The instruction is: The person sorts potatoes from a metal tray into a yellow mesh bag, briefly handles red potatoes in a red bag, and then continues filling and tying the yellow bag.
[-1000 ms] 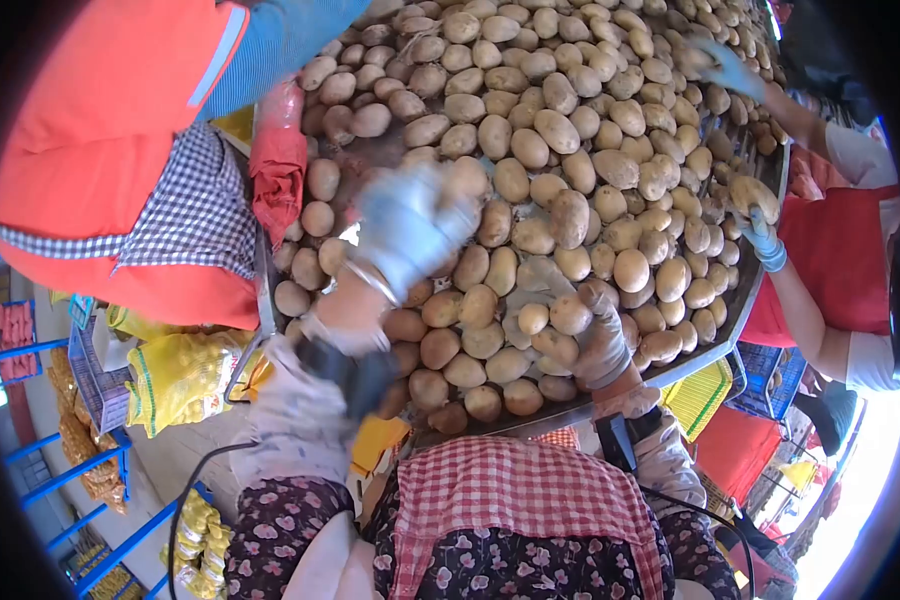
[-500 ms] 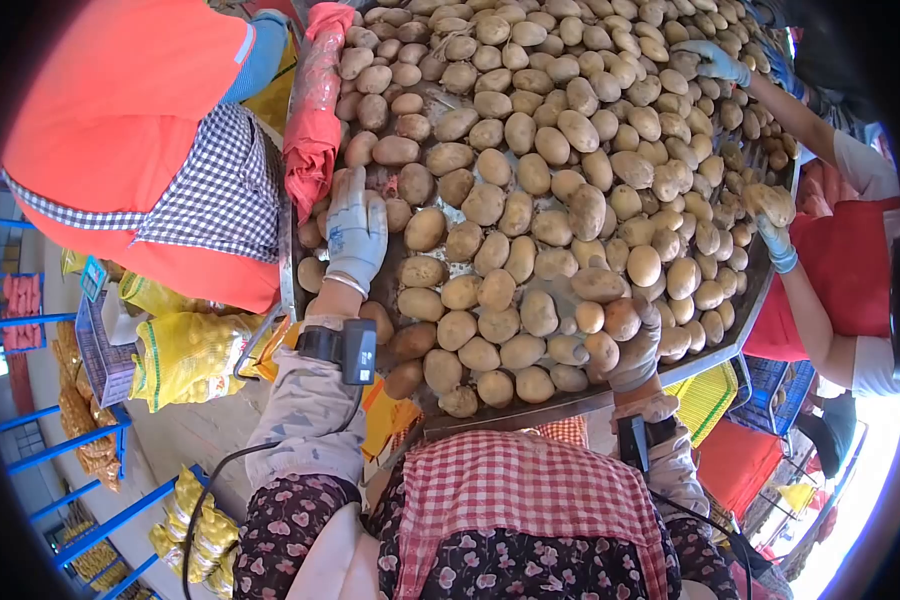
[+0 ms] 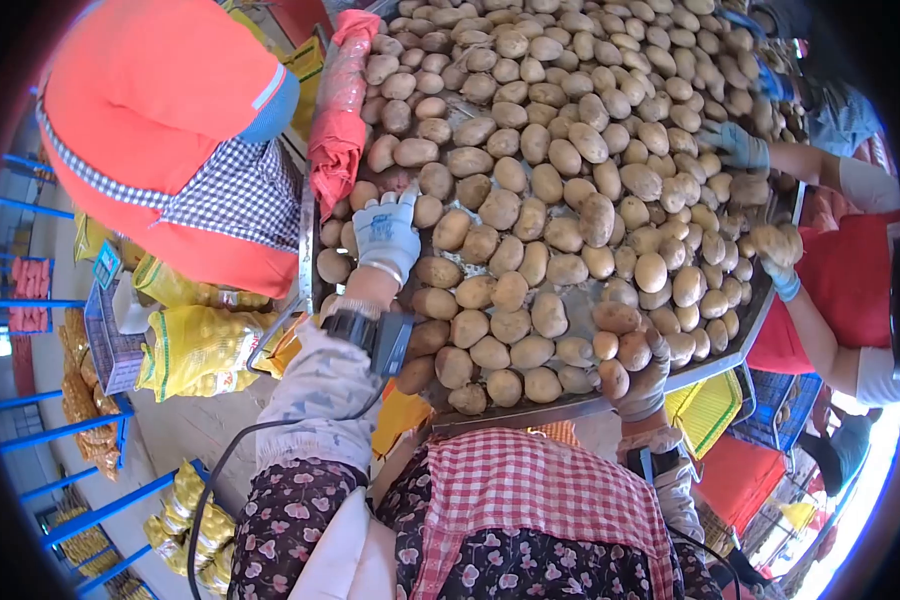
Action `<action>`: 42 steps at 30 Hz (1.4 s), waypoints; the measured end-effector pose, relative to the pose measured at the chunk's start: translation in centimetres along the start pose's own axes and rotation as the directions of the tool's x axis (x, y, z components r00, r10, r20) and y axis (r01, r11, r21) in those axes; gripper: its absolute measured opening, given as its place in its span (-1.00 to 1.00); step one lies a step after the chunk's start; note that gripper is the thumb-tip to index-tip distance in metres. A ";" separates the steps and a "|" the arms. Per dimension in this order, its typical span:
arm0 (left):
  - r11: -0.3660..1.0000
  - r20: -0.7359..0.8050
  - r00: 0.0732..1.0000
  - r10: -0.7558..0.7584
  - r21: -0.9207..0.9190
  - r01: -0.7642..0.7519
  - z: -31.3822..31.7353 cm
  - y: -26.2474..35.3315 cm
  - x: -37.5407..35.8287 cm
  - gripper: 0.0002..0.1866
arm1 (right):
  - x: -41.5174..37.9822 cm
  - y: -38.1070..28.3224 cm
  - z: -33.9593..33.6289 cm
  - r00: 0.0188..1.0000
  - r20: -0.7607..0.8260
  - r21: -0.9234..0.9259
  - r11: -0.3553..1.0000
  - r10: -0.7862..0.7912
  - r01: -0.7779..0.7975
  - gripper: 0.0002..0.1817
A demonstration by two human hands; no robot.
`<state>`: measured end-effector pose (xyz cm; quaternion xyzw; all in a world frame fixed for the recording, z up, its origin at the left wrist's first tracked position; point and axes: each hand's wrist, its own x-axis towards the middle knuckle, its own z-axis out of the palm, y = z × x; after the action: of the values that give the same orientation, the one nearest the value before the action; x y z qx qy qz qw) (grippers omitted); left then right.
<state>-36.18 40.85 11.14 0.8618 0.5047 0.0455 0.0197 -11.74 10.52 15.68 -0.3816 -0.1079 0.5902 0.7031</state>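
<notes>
Potatoes point(image 3: 510, 290) cover a metal-edged sorting table in front of me. My left hand point(image 3: 387, 237), in a pale glove with blue print, reaches palm down over the potatoes at the table's left side. Its fingers are stretched forward and partly apart, with no potato visible in them. At the near right edge, my right hand point(image 3: 650, 385), in a soiled grey glove, is curled around a few potatoes point(image 3: 633, 350). Its thumb and fingertips are partly hidden behind them.
A rolled red mesh bag point(image 3: 338, 130) lies along the left rim point(image 3: 307, 250). A person in orange point(image 3: 160, 120) stands left. Across the right side, a co-worker's gloved hands point(image 3: 742, 147) handle potatoes. Filled yellow mesh bags point(image 3: 195, 345) and crates stand below left.
My left hand has shifted right, its fingers less flat. My right hand has drawn back toward the near edge with potatoes gathered in it. The whole view has shifted slightly.
</notes>
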 end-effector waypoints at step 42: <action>0.930 0.032 0.981 0.192 -0.325 -0.171 -4.0 -0.1 3.4 -0.40 | -0.3 1.5 4.1 0.988 -0.093 0.415 0.907 0.119 -0.070 -0.33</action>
<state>-35.06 43.79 15.31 0.8910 0.4080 0.1013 0.1713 -15.45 11.98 17.59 -0.2640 0.0784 0.6098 0.7432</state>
